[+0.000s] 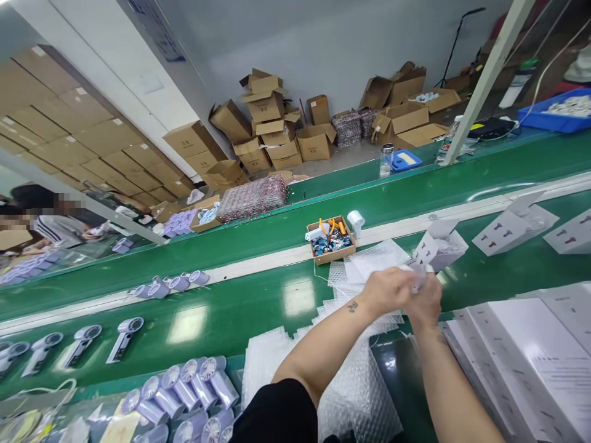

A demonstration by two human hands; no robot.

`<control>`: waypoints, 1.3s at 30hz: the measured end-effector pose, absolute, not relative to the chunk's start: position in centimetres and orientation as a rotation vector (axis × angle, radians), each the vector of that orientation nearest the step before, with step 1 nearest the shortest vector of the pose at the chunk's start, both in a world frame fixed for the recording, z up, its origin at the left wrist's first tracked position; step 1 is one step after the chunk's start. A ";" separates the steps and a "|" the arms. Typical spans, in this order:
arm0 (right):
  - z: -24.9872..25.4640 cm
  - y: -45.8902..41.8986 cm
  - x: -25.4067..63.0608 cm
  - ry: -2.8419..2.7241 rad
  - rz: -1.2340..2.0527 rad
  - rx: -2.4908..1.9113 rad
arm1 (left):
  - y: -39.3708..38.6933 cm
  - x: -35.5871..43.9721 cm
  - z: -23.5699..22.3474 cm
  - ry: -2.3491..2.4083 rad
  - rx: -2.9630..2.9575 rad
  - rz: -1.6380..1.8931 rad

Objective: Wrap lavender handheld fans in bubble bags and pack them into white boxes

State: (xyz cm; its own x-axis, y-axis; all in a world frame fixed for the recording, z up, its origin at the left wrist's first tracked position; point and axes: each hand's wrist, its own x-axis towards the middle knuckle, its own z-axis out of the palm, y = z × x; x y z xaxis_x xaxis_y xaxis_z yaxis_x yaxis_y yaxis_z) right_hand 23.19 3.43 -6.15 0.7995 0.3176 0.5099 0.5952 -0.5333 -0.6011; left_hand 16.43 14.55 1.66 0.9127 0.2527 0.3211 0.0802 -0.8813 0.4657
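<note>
My left hand (392,288) and my right hand (425,301) are close together above the green belt (258,295). Both have their fingers closed around a whitish, translucent wrapped piece (419,278), mostly hidden by the fingers. Just beyond them stands an open white carton (436,251) with clear wrapping inside its mouth. Bubble wrap sheets (364,394) lie stacked and fanned out beneath my forearms. Flat white cartons (521,363) lean in a row beside my right forearm.
A small cardboard box (333,241) holds orange-handled tools and small parts. Pale purple handheld fans (125,338) lie on the belt at left; several purple fan bodies (184,387) sit nearer. More open white cartons (514,227) stand at right. A metal post (489,80) rises behind the belt. Another person (60,224) sits far left.
</note>
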 end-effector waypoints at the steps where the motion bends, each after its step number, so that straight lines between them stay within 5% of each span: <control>1: -5.5 3.5 23.7 -0.602 -0.429 -2.191 | 16.0 16.2 1.3 0.366 2.604 0.586; 3: -4.1 3.7 24.4 -0.481 -0.409 -2.233 | 19.0 15.7 0.1 0.630 2.639 0.471; 8: -1.3 5.5 25.2 -0.378 -0.380 -2.269 | 23.1 14.3 -4.4 0.602 2.693 -0.567; 11: -0.1 6.9 26.1 -0.355 -0.384 -2.255 | 22.6 13.2 -5.7 0.630 2.598 -0.799; 25: -0.6 12.6 29.3 -0.406 0.096 -2.427 | 6.7 4.1 -2.9 0.289 2.578 -0.839; 29: 0.7 8.4 23.9 -0.656 -0.010 -2.472 | 3.2 1.7 -1.9 0.322 2.454 -0.915; 35: -4.2 -3.6 13.4 -1.273 0.945 -2.498 | 3.7 -4.9 -1.6 0.384 2.309 -0.356; 39: -8.8 -9.5 10.1 -1.420 0.893 -2.411 | 5.4 -6.7 -1.8 0.551 2.315 -0.208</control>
